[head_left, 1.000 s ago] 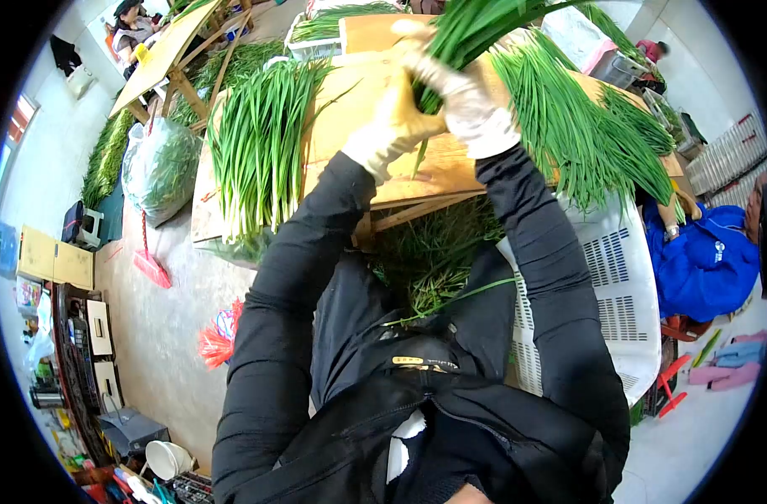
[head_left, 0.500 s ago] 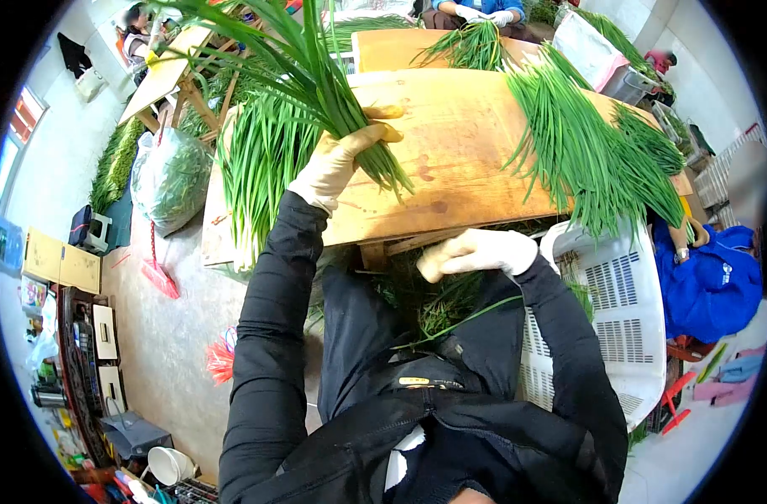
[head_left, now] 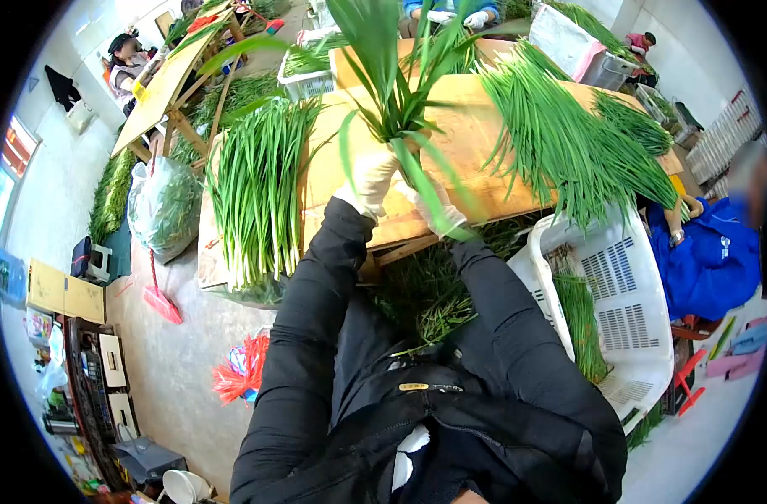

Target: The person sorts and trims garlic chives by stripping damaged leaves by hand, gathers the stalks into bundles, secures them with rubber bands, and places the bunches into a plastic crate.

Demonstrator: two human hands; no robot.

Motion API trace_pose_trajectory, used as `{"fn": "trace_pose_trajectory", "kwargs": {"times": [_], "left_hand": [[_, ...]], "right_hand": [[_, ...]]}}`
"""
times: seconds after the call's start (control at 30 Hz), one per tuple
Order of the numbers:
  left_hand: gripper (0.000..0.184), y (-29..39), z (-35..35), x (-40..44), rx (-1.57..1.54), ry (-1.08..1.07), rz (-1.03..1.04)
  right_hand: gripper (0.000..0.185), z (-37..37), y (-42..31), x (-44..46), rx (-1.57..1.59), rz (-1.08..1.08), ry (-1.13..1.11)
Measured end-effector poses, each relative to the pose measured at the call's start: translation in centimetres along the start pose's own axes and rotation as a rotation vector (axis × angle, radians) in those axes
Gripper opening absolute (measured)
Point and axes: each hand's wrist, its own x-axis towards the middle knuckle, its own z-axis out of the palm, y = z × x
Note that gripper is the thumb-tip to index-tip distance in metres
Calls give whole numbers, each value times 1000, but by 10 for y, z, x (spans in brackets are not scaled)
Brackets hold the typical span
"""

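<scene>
My gloved left hand [head_left: 371,181] is closed around a bunch of garlic chives [head_left: 392,97], held upright above the wooden board with the leaves fanning upward. Just right of it, my gloved right hand [head_left: 440,212] is at the lower part of the same bunch, apparently closed on it. Some leaves bend down across the right hand and are blurred, hiding part of its fingers. To the left lies a pile of chives [head_left: 261,189], pale stem ends toward me. A larger pile [head_left: 560,126] is spread on the right of the board [head_left: 463,105].
Right of my legs stands a white slotted basket [head_left: 627,286] with chives inside. Loose greens lie below the board's front edge. A stuffed clear bag [head_left: 165,210] and a red dustpan [head_left: 162,304] are on the left. Gloved co-worker's hands [head_left: 463,17] show across the table.
My right hand has risen from above my lap to the bunch. My left hand has moved right with the chives, which now stand more upright. More of the basket's inside shows.
</scene>
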Motion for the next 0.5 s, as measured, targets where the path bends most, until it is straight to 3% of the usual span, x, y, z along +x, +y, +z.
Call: {"fn": "trace_pose_trajectory", "kwargs": {"times": [0.1,0.17,0.23,0.27,0.3,0.37,0.4,0.5], "left_hand": [[28,22,20,8,132,-16,139],[32,33,26,18,204,48,36],[27,32,15,29,260,-46,36],[32,20,-1,35,323,-31,51],[48,16,-6,27,208,-8,-79],[61,-2,-6,4,260,402,-36],[66,-1,-3,-17,276,401,-48],[43,-29,-6,-77,332,419,-128]], "right_hand": [[20,-1,-44,-27,9,-1,-77],[24,-2,-46,-52,152,100,-194],[23,-3,-61,-83,438,326,-410],[21,-3,-55,-93,711,487,-406],[10,-6,-59,-103,810,665,-315],[14,-18,-29,-104,1222,876,-206],[15,-24,-20,-105,1243,910,-183],[32,-30,-14,-121,1363,818,-350]]}}
